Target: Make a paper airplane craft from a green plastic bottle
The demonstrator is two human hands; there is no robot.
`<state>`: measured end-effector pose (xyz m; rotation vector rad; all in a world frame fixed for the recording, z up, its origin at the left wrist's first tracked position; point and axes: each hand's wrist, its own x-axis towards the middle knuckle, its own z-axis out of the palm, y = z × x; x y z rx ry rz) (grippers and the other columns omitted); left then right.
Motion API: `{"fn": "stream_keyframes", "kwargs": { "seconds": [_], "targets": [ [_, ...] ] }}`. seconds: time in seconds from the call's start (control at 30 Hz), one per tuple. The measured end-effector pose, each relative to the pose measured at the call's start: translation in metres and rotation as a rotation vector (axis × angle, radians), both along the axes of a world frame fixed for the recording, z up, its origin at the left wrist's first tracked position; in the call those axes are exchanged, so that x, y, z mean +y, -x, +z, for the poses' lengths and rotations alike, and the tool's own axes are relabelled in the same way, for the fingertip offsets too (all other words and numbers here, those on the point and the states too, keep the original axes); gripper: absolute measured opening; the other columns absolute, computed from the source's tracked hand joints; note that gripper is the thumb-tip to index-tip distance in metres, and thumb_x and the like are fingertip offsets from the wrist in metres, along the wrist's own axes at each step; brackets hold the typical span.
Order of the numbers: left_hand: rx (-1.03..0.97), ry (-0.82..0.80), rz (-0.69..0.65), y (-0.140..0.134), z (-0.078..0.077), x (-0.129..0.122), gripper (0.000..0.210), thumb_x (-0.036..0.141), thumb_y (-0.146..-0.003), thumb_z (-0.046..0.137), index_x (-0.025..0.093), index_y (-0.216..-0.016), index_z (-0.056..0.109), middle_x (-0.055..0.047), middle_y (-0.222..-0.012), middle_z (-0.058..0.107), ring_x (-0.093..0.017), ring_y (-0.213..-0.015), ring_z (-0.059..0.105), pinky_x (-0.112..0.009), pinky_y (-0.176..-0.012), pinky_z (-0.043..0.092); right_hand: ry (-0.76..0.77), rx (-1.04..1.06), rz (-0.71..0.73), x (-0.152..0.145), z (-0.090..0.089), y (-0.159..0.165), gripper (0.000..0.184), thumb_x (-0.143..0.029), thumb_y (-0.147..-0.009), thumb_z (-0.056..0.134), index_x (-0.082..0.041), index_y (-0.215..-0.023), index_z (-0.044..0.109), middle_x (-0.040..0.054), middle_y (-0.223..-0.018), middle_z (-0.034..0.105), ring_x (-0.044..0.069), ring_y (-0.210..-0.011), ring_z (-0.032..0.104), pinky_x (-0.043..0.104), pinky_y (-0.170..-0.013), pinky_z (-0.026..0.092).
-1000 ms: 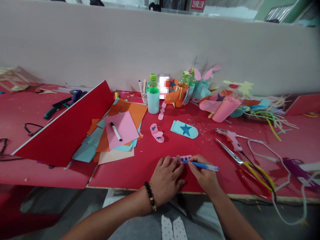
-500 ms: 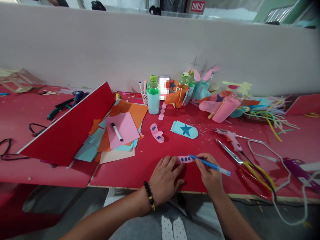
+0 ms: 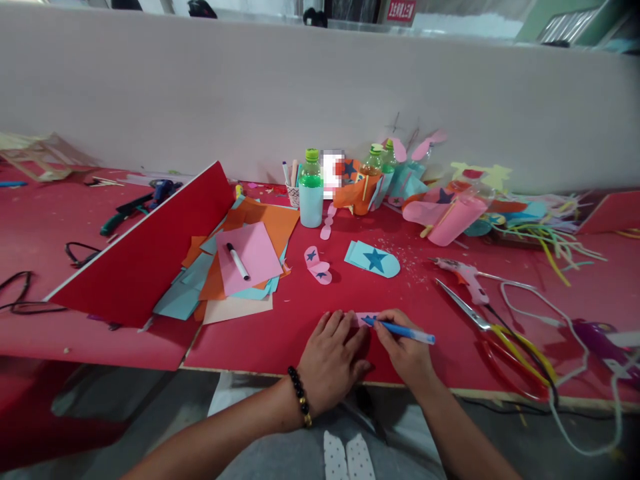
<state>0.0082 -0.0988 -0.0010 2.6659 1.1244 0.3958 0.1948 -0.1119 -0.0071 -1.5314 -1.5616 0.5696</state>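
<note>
My right hand (image 3: 407, 353) is closed round a blue marker (image 3: 413, 333), whose tip touches a small pink paper strip (image 3: 360, 317) bearing dark blue dots. Flat on the strip's left end lies my left hand (image 3: 327, 357), fingers stretched out, with a beaded bracelet at the wrist. Both hands partly cover the strip. Farther back are a pink paper piece with blue stars (image 3: 317, 265) and light blue paper pieces (image 3: 375, 260), the top one showing a large blue star.
Scissors (image 3: 473, 310) and a pink glue gun (image 3: 463, 277) with its cable lie to my right. Coloured sheets with a pen (image 3: 237, 261) sit left, beside a slanted red board (image 3: 145, 253). Behind stand a wrapped bottle (image 3: 311, 200) and several bottle crafts (image 3: 455, 220).
The blue marker and my right hand have shifted left along the strip, now covering some of the dots. My left hand stays in place on the paper.
</note>
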Motion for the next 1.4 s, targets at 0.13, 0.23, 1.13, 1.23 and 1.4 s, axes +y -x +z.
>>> {"fn": "stream_keyframes", "kwargs": {
  "seconds": [0.13,0.23,1.13,1.23,1.4],
  "targets": [
    [0.000,-0.016,-0.006,0.0002,-0.0016,-0.0001,0.058,0.056,-0.089,0.049,0.026,-0.138,0.044,-0.008,-0.146,0.039,-0.030,-0.133,0.034,-0.048,-0.113,0.025,-0.016,-0.014,0.017,0.0010,0.0034,0.0020,0.012,-0.031,-0.089,0.055,-0.020,-0.089,0.061,0.0024,-0.080,0.065,0.016,-0.073,0.062,0.025,-0.067,0.049],
    [0.002,-0.018,-0.005,0.0003,-0.0020,0.0002,0.058,0.056,-0.089,0.049,0.025,-0.137,0.045,-0.008,-0.146,0.039,-0.030,-0.133,0.035,-0.048,-0.113,0.024,0.006,-0.013,0.037,0.0010,0.0027,0.0022,0.013,-0.031,-0.089,0.054,-0.020,-0.085,0.060,0.0016,-0.076,0.064,0.016,-0.069,0.060,0.025,-0.064,0.049],
    [-0.006,-0.013,-0.009,-0.0007,-0.0005,0.0005,0.058,0.055,-0.089,0.050,0.025,-0.138,0.044,-0.009,-0.145,0.040,-0.030,-0.132,0.035,-0.048,-0.112,0.026,-0.009,-0.023,0.017,0.0012,0.0026,0.0015,0.015,-0.033,-0.089,0.054,-0.021,-0.084,0.061,0.0022,-0.075,0.065,0.017,-0.069,0.062,0.026,-0.064,0.050],
    [-0.007,-0.013,-0.011,-0.0006,-0.0014,0.0003,0.058,0.055,-0.089,0.050,0.025,-0.138,0.044,-0.008,-0.146,0.039,-0.030,-0.132,0.035,-0.048,-0.112,0.025,-0.014,-0.019,0.015,0.0013,0.0028,0.0020,0.014,-0.033,-0.089,0.054,-0.021,-0.085,0.061,0.0029,-0.077,0.065,0.017,-0.070,0.062,0.027,-0.065,0.050],
    [-0.005,-0.018,-0.005,-0.0007,-0.0024,0.0006,0.059,0.056,-0.088,0.051,0.025,-0.138,0.044,-0.008,-0.145,0.040,-0.030,-0.132,0.035,-0.048,-0.112,0.025,-0.015,-0.011,0.007,0.0023,0.0036,0.0037,0.013,-0.031,-0.089,0.055,-0.021,-0.085,0.061,0.0023,-0.077,0.065,0.017,-0.070,0.061,0.027,-0.065,0.050]
  ]
}}
